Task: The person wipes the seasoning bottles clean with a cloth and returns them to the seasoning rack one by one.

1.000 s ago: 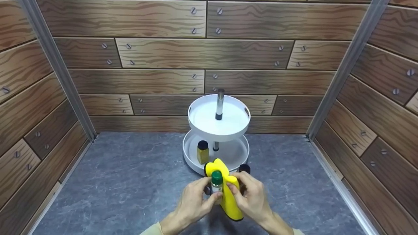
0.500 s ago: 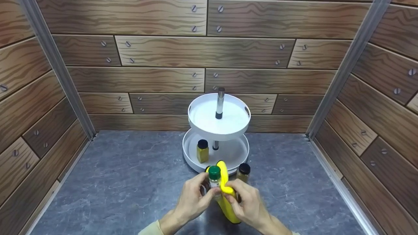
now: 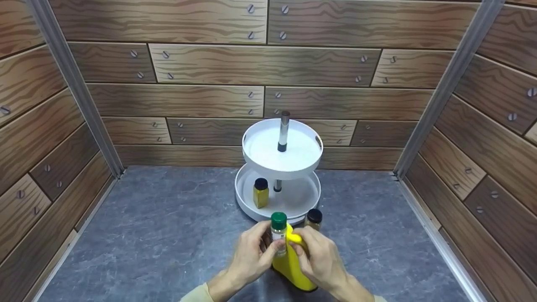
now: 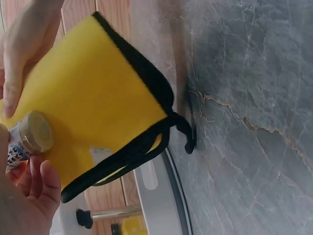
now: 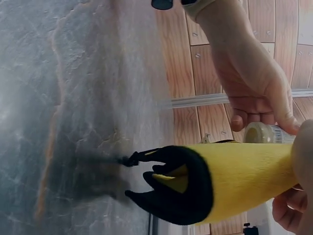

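Observation:
Upright in my left hand (image 3: 251,253) is a small glass spice jar (image 3: 278,224) with a green cap and a printed label, held between thumb and fingers. Its clear base (image 4: 38,132) faces the left wrist camera. My right hand (image 3: 322,256) pinches a yellow cloth (image 3: 291,272) with black edging close against the jar's right side. In the right wrist view the folded cloth (image 5: 244,174) hangs down with its black-trimmed edge over the table. Part of the cloth is hidden behind the jar and the hands.
Beyond the hands stands a white two-tier round tray (image 3: 245,144) on a metal post. A yellow-filled jar (image 3: 261,195) with a black cap stands on its lower tier. Another black-capped jar (image 3: 314,218) stands in front of the tray, partly behind the right hand. Wood-patterned walls (image 3: 209,65) enclose the grey table (image 3: 168,218).
The cloth's upper flap, earlier raised beyond the jar, has dropped, and its lower part spreads below the hands. My right hand has shifted slightly. The jar stays in my left hand.

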The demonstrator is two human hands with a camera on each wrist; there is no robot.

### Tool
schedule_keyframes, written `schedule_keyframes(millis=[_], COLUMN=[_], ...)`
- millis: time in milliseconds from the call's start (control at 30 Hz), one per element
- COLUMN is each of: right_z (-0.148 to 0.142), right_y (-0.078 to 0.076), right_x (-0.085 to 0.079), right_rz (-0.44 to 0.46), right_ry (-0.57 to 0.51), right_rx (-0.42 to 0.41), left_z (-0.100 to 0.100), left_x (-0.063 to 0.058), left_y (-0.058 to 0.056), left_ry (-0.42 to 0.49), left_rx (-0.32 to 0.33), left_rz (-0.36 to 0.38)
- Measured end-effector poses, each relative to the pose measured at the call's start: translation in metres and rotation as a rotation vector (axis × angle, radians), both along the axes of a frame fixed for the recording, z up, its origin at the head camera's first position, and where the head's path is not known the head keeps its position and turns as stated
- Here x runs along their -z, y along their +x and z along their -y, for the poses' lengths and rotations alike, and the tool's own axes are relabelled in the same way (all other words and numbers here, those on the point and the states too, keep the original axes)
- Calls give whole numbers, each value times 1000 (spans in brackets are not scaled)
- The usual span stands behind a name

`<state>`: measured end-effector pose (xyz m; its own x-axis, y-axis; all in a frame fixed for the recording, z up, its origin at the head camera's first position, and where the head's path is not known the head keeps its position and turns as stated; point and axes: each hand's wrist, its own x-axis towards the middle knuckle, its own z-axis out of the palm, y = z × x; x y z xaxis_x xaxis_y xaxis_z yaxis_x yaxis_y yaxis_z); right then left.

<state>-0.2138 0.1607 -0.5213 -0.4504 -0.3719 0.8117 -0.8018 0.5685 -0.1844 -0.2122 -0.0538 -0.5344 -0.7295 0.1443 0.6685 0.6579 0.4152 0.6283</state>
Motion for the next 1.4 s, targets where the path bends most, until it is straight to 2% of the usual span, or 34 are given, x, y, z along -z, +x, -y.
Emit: schedule_keyframes(millis=[167,300,567,833,967,1167,1267,1400], right_z=[3,4,6,4,4,6,7,10], right_y=[-5,-8,-7,-6,-4,0,-1,-4], right_x=[-11,-16,-10,3,6,6,4,-2], right_rz=[-23,-23,-70,-100,-103,-13,-1,-37], right_ry=[-80,-107,-51,39,64,33,11,-19], right_rx=[37,27,-75,-122,-107,-59,-47,-31], left_z=[-2,-2,-1,6,8,6,4,1], left_x=[3,4,0,-12,-13,-9,-8,-5], left_y=[1,1,-2,-7,-6,-4,-3,-1], left_ry=[-27,-29,14,64,64,42,33,22], left_rx=[20,34,1,-8,-29,-44,-45,-44], left_rz=[-44,-47,-12,-5,20,28,2,-46])
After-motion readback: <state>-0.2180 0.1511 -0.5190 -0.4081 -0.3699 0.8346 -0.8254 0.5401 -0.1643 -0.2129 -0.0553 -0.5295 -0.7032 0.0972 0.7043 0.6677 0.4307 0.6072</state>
